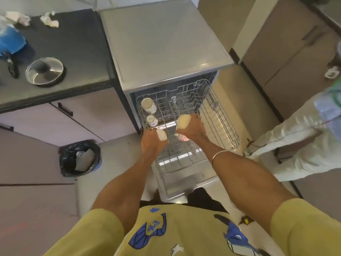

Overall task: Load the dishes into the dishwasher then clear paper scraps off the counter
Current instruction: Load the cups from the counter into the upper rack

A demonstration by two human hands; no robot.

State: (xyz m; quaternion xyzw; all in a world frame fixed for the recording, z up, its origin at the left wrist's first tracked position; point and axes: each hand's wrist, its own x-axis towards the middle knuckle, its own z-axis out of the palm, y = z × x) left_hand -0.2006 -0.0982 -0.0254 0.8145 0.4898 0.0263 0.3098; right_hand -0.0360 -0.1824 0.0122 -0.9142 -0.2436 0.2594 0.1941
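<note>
Fingers of the left hand (151, 142) wrap one cup (162, 134); the right hand (192, 129) grips another cup (183, 121), both over the dishwasher's upper rack (217, 111). Seat each upside-down between tines, beside the two cups already racked.

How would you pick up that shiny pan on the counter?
The pan sits upright and open-topped on the dark counter, with no handle visible. I'd probably come from above and pinch its raised rim on the near side, thumb inside and fingers outside.
</note>
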